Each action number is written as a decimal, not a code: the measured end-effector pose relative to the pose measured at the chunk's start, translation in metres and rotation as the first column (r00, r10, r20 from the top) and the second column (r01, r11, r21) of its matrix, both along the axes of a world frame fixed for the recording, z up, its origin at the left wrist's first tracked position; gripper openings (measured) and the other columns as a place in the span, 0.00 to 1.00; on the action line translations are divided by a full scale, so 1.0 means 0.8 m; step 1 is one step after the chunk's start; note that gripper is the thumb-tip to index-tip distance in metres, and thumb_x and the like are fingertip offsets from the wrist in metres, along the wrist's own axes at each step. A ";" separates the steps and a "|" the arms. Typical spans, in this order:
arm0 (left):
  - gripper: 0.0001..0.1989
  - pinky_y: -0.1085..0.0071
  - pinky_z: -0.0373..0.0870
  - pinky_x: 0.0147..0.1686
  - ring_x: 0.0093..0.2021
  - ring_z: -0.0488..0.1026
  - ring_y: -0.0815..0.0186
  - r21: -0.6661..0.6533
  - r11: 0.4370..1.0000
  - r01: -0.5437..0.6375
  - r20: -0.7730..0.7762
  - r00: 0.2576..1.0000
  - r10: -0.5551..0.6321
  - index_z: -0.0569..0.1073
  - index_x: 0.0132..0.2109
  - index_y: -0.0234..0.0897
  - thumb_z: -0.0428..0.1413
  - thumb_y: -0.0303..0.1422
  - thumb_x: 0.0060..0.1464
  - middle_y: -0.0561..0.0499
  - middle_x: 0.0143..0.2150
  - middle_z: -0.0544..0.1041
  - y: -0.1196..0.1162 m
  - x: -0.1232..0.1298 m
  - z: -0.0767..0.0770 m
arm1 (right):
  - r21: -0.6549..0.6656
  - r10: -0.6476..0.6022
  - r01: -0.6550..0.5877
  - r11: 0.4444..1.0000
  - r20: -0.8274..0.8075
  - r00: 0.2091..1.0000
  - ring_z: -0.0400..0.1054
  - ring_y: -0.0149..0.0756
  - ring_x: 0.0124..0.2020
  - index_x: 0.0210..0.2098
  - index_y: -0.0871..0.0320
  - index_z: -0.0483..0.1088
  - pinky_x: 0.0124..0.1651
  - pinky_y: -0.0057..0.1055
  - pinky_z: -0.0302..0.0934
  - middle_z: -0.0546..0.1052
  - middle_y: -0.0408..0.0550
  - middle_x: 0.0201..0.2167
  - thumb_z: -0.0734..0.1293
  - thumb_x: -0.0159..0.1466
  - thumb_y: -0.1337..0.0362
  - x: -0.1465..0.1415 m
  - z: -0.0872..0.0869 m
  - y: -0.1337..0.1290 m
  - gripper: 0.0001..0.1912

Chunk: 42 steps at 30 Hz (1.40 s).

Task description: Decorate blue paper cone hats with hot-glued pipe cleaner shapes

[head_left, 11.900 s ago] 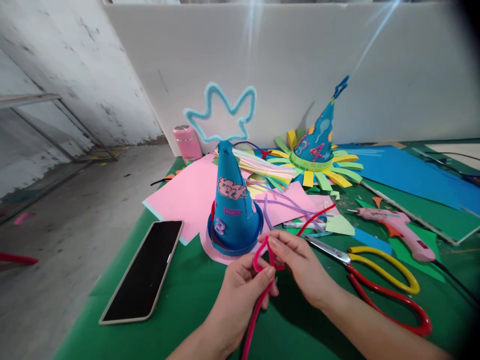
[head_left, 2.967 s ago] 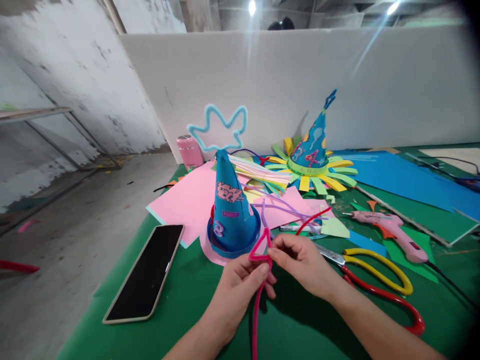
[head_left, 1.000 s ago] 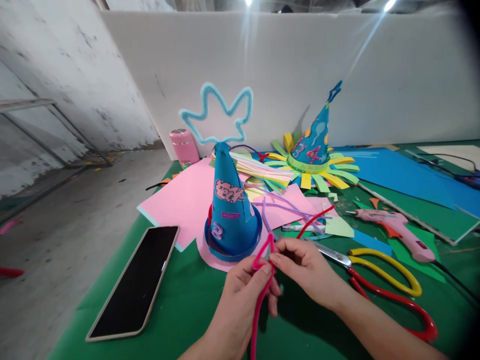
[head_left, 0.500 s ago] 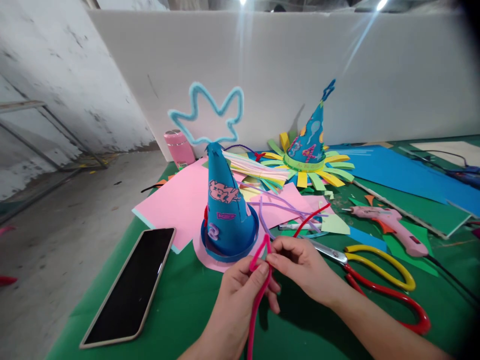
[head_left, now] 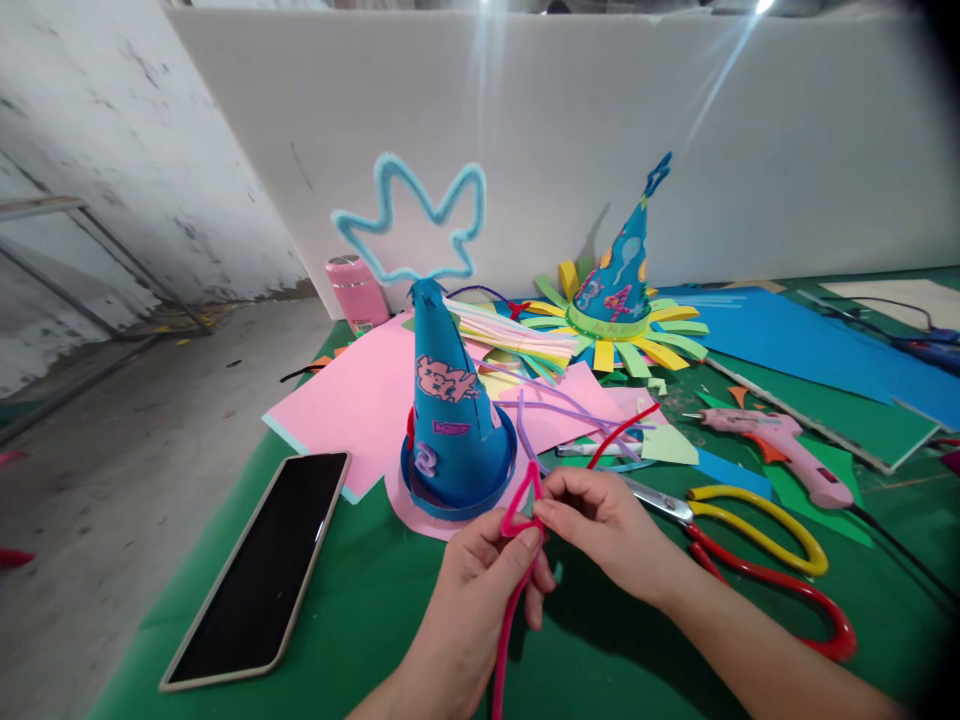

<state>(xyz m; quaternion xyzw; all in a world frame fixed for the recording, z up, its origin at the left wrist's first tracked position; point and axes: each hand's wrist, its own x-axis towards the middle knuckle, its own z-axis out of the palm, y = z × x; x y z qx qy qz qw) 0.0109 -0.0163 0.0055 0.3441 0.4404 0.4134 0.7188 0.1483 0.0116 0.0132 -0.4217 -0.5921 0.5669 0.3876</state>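
Observation:
A hot-pink pipe cleaner (head_left: 504, 640) is bent into a small pointed loop at its upper end, with a long tail running down toward the bottom edge. My left hand (head_left: 484, 590) pinches it below the loop between thumb and fingers. Close beside, my right hand (head_left: 600, 525) grips the right side of the loop with thumb and forefinger. Just behind my hands stands a blue paper cone hat (head_left: 454, 440) with pink and purple cut-outs. A light-blue pipe-cleaner shape (head_left: 427, 205) with several points rises from the hat's tip.
Scissors (head_left: 750, 560) lie right of my right hand, with a pink glue gun (head_left: 784, 445) beyond. A phone (head_left: 259, 570) lies at left. Pink paper (head_left: 345, 390), a second cone hat (head_left: 619, 275) and a pink bottle (head_left: 356, 292) are farther back. The table's left edge borders the floor.
Both hands keep their hold on the pink pipe cleaner and have barely moved. The loop's bend near my left thumb looks slightly wider. The view has shifted a little.

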 end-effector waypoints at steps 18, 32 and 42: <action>0.08 0.80 0.44 0.15 0.15 0.52 0.79 0.008 0.999 -0.050 -0.053 0.997 0.051 0.67 0.31 0.34 0.51 0.35 0.51 0.58 0.16 0.63 0.004 -0.003 -0.004 | 0.091 -0.027 0.020 0.996 0.078 0.997 0.60 0.27 0.25 0.26 0.61 0.65 0.28 0.23 0.55 0.66 0.41 0.23 0.62 0.57 0.67 0.001 -0.002 0.000 0.05; 0.07 0.78 0.53 0.16 0.14 0.60 0.76 0.108 0.972 -0.209 -0.146 0.964 0.223 0.69 0.29 0.33 0.55 0.34 0.46 0.57 0.17 0.67 -0.002 0.011 0.008 | 0.043 -0.095 0.093 0.995 0.046 0.994 0.56 0.25 0.20 0.24 0.60 0.62 0.23 0.23 0.53 0.63 0.38 0.18 0.62 0.57 0.63 -0.010 -0.001 -0.004 0.08; 0.06 0.78 0.60 0.27 0.25 0.63 0.74 -0.007 0.975 -0.220 0.002 0.975 0.220 0.72 0.26 0.31 0.59 0.31 0.41 0.53 0.23 0.70 0.002 0.013 0.006 | 0.031 -0.127 0.129 0.991 -0.045 0.991 0.56 0.25 0.22 0.24 0.61 0.63 0.26 0.22 0.53 0.62 0.39 0.20 0.62 0.57 0.62 -0.007 -0.003 -0.002 0.09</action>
